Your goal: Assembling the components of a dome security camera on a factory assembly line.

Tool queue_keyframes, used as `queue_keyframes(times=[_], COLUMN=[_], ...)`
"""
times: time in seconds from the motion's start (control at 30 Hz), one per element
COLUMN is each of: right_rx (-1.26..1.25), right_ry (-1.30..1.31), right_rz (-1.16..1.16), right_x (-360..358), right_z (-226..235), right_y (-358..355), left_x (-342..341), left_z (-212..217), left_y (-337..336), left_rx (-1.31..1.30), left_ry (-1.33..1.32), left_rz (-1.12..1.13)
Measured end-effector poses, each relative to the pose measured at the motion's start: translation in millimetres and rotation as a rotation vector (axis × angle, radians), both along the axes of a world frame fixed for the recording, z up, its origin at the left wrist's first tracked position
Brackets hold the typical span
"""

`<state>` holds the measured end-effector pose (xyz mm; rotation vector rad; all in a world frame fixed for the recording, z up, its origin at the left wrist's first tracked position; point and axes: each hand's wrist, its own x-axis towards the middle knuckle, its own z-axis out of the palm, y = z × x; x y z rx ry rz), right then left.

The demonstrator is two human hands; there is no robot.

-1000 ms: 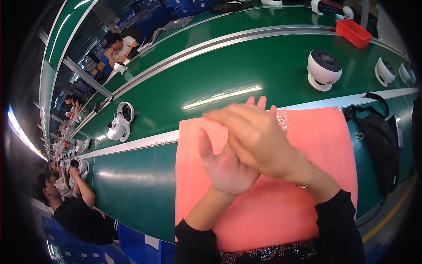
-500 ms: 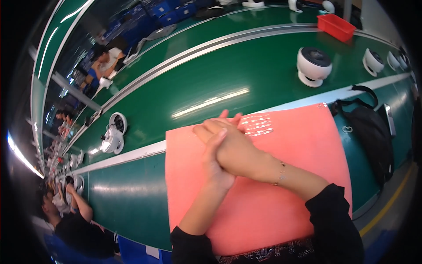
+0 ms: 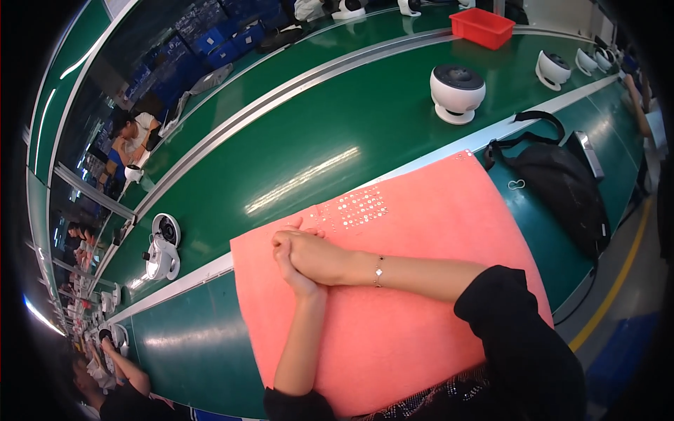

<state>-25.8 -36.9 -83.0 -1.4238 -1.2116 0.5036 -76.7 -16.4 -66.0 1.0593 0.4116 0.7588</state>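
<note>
My two hands are clasped together over a pink cloth (image 3: 414, 330) spread on the green bench in front of me. My right hand (image 3: 319, 258) lies on top, its fingers wrapped round my left hand (image 3: 296, 278). The left hand is underneath and mostly covered, with its thumb side showing and a few fingertips past the far side of the grip. A thin chain bracelet (image 3: 379, 271) circles my right wrist. Just beyond the hands, rows of small shiny studs (image 3: 361, 208) decorate the cloth. No tool or part shows in either hand.
Beyond the cloth runs a green conveyor belt (image 3: 302, 154) carrying white rounded camera-like devices (image 3: 457, 95) and another at left (image 3: 163, 247). A red bin (image 3: 483, 29) stands far right. A black bag (image 3: 554, 179) lies right of the cloth. A co-worker (image 3: 123, 382) sits at lower left.
The clasped hands have shifted left and a little lower, and the fingers have folded closer round each other. The whole view has turned, so the bench objects appear farther left.
</note>
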Motion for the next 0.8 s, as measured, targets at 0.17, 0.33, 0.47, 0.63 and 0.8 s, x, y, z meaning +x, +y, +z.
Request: queue_keyframes(times=[0.17, 0.33, 0.47, 0.63, 0.8], right_rx=[-0.071, -0.023, 0.187, 0.267, 0.191], right_ry=[-0.054, -0.041, -0.173, -0.436, -0.725], right_rz=[0.035, 0.014, -0.006, -0.024, -0.023], right_x=[-13.5, -9.0, -1.9, -10.6, -9.5], right_z=[4.4, 13.3, 9.0, -1.9, 0.8], right_y=[5.3, -0.6, -15.9, -19.0, -24.9], left_x=[-14.6, -8.2, -15.5, -27.2, -28.5], left_z=[-2.0, -4.9, -12.8, -24.1, -3.3], left_y=[8.5, 7.9, 8.8, 21.2, 13.9], left_rx=[-0.058, -0.044, 0.044, 0.083, -0.063], left_ry=[-0.047, -0.039, 0.080, -0.118, 0.008], left_rz=[0.056, 0.053, -0.043, -0.285, -0.341])
